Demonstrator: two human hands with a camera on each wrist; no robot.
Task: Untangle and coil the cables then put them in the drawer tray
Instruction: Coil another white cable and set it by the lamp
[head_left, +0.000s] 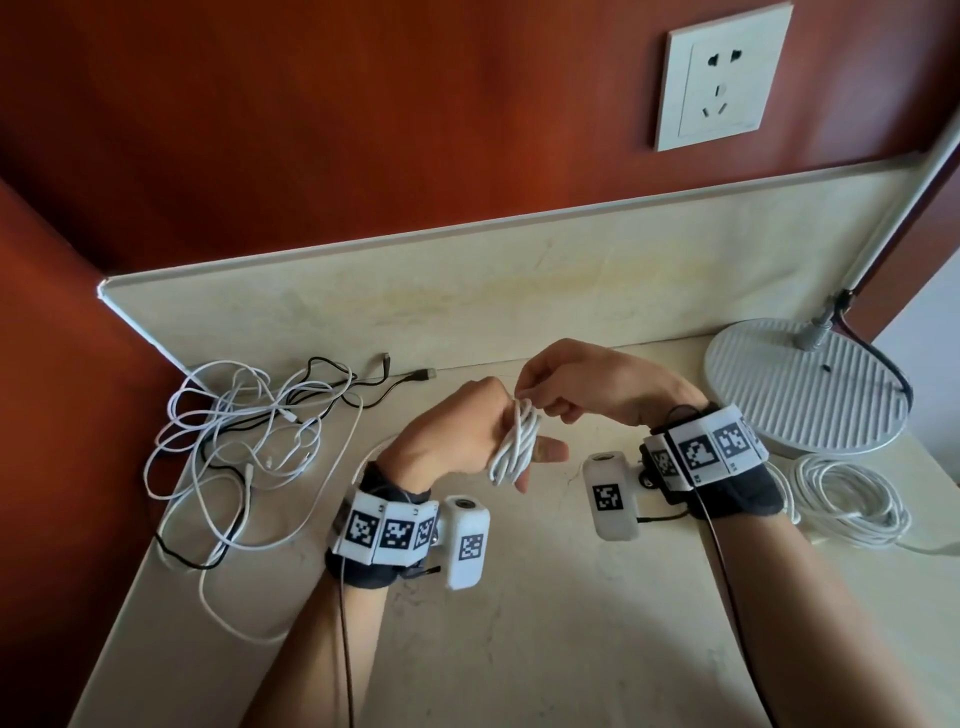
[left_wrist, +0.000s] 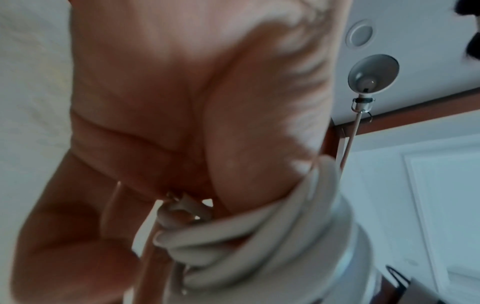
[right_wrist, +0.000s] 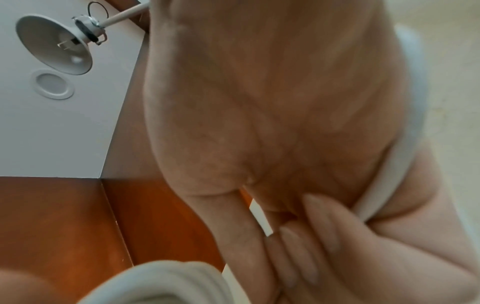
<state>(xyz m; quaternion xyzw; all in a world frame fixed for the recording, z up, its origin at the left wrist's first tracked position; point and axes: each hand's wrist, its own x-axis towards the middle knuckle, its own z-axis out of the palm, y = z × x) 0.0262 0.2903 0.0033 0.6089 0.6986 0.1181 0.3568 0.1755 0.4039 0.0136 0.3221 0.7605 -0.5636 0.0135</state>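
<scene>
A white cable coil (head_left: 514, 441) is wound round the fingers of my left hand (head_left: 519, 460) above the middle of the countertop. My right hand (head_left: 532, 397) pinches a strand at the top of that coil. The left wrist view shows the loops (left_wrist: 259, 236) wrapped over my fingers, with a connector tucked at the palm. In the right wrist view one white strand (right_wrist: 384, 181) runs past my curled fingers, and the coil (right_wrist: 166, 281) shows blurred at the bottom. A tangle of white cables (head_left: 244, 431) and a black cable (head_left: 332, 374) lies at the left. No drawer tray is in view.
A coiled white cable (head_left: 852, 499) lies at the right beside the round lamp base (head_left: 800, 384). The lamp pole rises at the far right. A low backsplash (head_left: 467, 280) closes the back of the counter (head_left: 545, 623), with a red wall and a socket (head_left: 722, 78) above.
</scene>
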